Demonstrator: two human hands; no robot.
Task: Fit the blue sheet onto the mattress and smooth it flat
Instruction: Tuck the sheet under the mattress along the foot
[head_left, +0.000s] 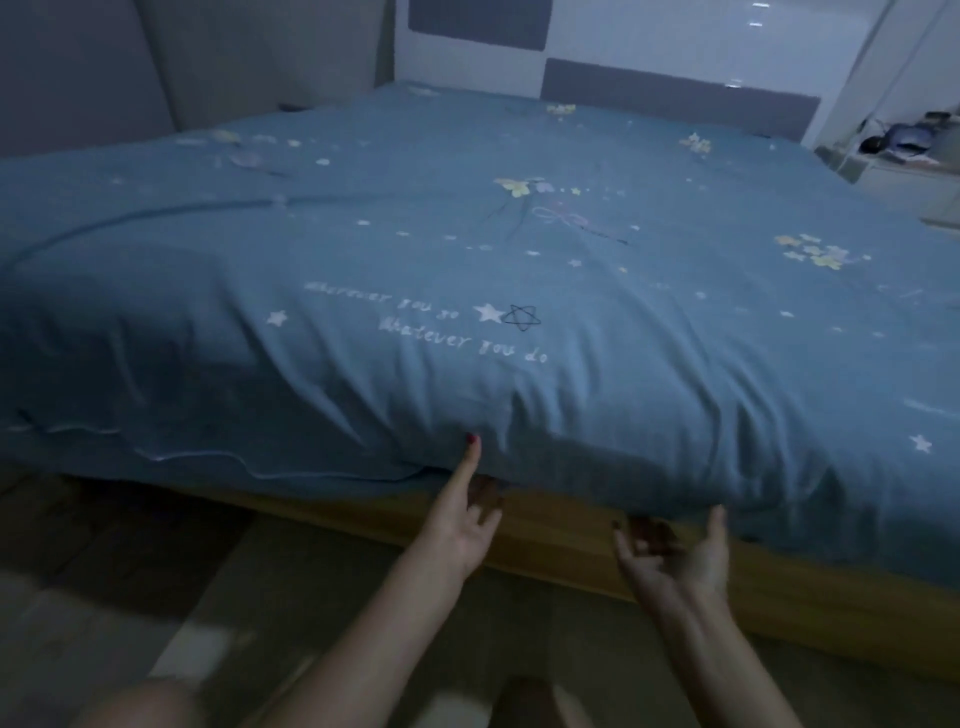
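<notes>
Blue sheet (467, 249), dotted with white stars, yellow flowers, white script. Yellow-brown wooden frame (571, 545). Red nail (472, 439).

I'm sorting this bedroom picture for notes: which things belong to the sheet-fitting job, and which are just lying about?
Belonging to the job:
blue sheet, draped over the mattress
left hand, at the sheet's hanging edge
right hand, palm up under the edge
wooden bed frame

Just lying about:
clutter on the side shelf
grey headboard panel
</notes>
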